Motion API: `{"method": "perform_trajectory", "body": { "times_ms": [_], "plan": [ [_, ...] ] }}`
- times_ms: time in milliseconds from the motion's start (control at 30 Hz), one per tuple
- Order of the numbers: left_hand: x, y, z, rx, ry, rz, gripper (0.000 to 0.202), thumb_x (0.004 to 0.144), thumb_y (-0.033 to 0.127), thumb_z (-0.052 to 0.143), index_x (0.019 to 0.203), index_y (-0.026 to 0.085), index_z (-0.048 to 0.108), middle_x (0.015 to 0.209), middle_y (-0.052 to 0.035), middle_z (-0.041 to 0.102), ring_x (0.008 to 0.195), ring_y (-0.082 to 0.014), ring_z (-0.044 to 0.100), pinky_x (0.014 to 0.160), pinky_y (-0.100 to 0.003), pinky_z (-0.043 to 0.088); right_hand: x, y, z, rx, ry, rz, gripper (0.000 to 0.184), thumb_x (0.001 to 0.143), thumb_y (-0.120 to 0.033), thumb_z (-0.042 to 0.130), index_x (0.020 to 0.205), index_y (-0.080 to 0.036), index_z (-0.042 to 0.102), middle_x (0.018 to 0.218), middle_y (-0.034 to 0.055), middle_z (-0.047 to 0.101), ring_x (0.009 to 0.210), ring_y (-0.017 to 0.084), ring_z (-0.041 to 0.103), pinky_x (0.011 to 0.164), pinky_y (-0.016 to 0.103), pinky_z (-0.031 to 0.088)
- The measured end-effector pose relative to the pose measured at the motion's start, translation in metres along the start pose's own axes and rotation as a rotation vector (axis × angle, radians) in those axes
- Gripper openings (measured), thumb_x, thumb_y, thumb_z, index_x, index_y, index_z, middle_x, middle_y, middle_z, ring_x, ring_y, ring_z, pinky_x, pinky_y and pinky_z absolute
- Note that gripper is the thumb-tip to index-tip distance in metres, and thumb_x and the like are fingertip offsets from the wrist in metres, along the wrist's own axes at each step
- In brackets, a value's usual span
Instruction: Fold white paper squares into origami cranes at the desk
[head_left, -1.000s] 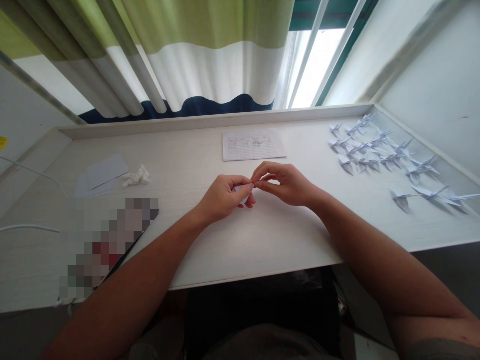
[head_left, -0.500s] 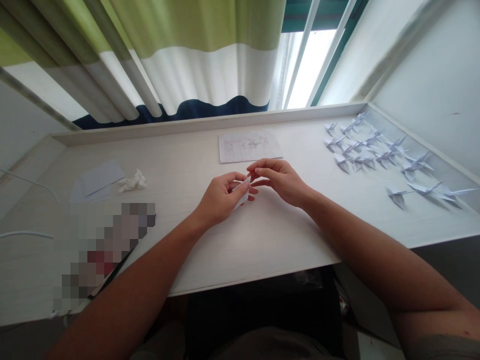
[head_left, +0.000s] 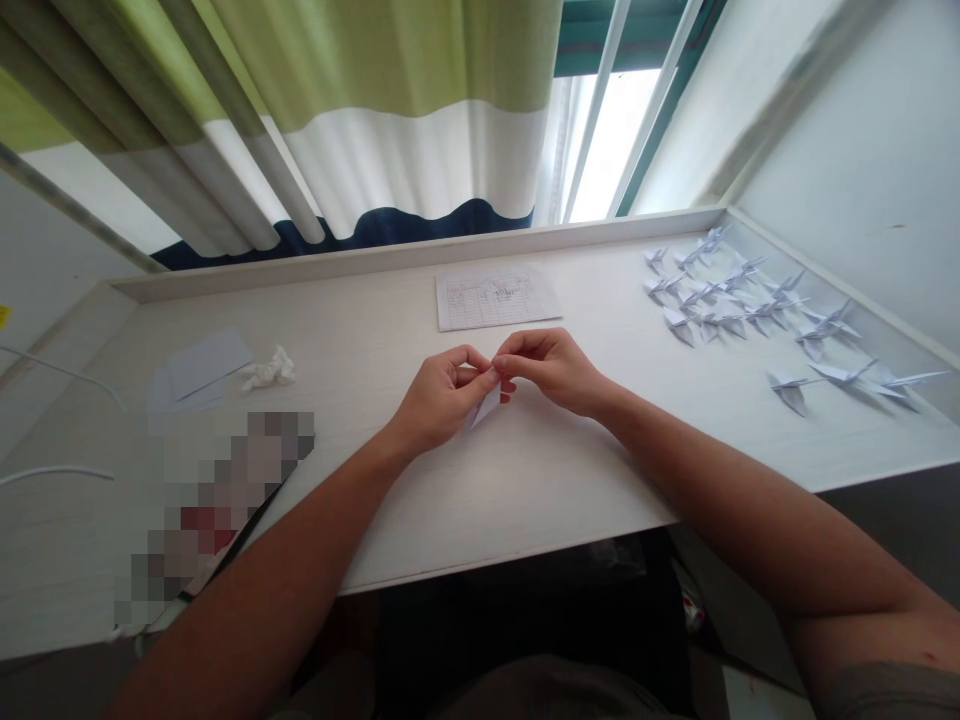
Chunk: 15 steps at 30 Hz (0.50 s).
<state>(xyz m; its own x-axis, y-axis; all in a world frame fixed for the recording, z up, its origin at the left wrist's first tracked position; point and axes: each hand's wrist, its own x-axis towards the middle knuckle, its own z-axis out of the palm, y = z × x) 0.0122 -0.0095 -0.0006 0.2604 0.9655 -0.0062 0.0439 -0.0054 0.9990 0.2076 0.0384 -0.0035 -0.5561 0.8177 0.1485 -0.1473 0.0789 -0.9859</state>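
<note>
My left hand [head_left: 439,397] holds a small folded piece of white paper [head_left: 485,408] between thumb and fingers, its pointed end sticking out below toward the lower right. My right hand [head_left: 550,372] is at the paper's upper end, its fingertips pinching the top edge against my left fingertips. Much of the paper is hidden by my fingers. Several finished white origami cranes [head_left: 720,300] lie in loose rows on the desk to the right, well away from both hands.
A white desk [head_left: 420,520] runs under a striped curtain [head_left: 405,150]. A ruled paper form [head_left: 495,297] lies ahead of my hands. To the left are white paper sheets [head_left: 208,363], crumpled tissue [head_left: 267,368], a pixelated blurred object [head_left: 214,505] and a white cable [head_left: 52,473].
The folded paper now shows more below my left hand, tilted toward the lower right. My right fingertips have closed in on its top. The whole view has shifted slightly as my head moved.
</note>
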Motion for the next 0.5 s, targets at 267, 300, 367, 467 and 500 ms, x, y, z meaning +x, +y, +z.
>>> {"method": "perform_trajectory", "body": {
  "times_ms": [267, 300, 367, 467, 500],
  "plan": [
    [0.0010, -0.0030, 0.0016, -0.071, 0.016, -0.029, 0.045, 0.085, 0.057, 0.086, 0.093, 0.018, 0.065, 0.086, -0.0097, 0.085, 0.084, -0.0260, 0.082, 0.078, -0.036, 0.060, -0.0002, -0.0011, 0.0032, -0.073, 0.088, 0.025, 0.014, 0.086, -0.027, 0.075, 0.078, -0.015, 0.076, 0.068, 0.0013, 0.072, 0.064, 0.015, 0.070, 0.065, 0.030, 0.056],
    [0.0013, -0.0033, 0.0016, -0.081, 0.015, -0.024, 0.046, 0.084, 0.057, 0.086, 0.093, 0.018, 0.065, 0.086, -0.0092, 0.084, 0.085, -0.0262, 0.082, 0.080, -0.037, 0.060, -0.0002, -0.0013, 0.0034, -0.086, 0.099, 0.024, 0.013, 0.085, -0.027, 0.075, 0.078, -0.015, 0.076, 0.068, 0.0017, 0.073, 0.064, 0.016, 0.070, 0.065, 0.030, 0.056],
    [0.0019, -0.0040, 0.0016, -0.089, 0.012, -0.020, 0.047, 0.083, 0.059, 0.087, 0.093, 0.018, 0.065, 0.085, -0.0087, 0.084, 0.085, -0.0264, 0.083, 0.082, -0.038, 0.060, -0.0003, -0.0012, 0.0038, -0.102, 0.110, 0.024, 0.014, 0.085, -0.027, 0.074, 0.078, -0.016, 0.076, 0.069, 0.0020, 0.073, 0.065, 0.016, 0.071, 0.065, 0.030, 0.057],
    [0.0021, -0.0041, 0.0020, -0.097, 0.009, -0.029, 0.047, 0.083, 0.058, 0.087, 0.093, 0.018, 0.065, 0.085, -0.0087, 0.084, 0.083, -0.0262, 0.082, 0.081, -0.038, 0.061, -0.0007, -0.0010, 0.0044, -0.110, 0.121, 0.020, 0.016, 0.085, -0.029, 0.075, 0.076, -0.016, 0.076, 0.068, 0.0012, 0.072, 0.063, 0.014, 0.068, 0.062, 0.029, 0.056],
    [0.0019, -0.0035, 0.0022, -0.104, 0.007, -0.033, 0.047, 0.083, 0.057, 0.087, 0.093, 0.018, 0.065, 0.086, -0.0086, 0.084, 0.082, -0.0259, 0.082, 0.081, -0.038, 0.061, -0.0009, -0.0009, 0.0045, -0.115, 0.124, 0.016, 0.017, 0.085, -0.031, 0.076, 0.075, -0.016, 0.076, 0.067, 0.0008, 0.071, 0.062, 0.014, 0.067, 0.062, 0.029, 0.055]
  ]
}}
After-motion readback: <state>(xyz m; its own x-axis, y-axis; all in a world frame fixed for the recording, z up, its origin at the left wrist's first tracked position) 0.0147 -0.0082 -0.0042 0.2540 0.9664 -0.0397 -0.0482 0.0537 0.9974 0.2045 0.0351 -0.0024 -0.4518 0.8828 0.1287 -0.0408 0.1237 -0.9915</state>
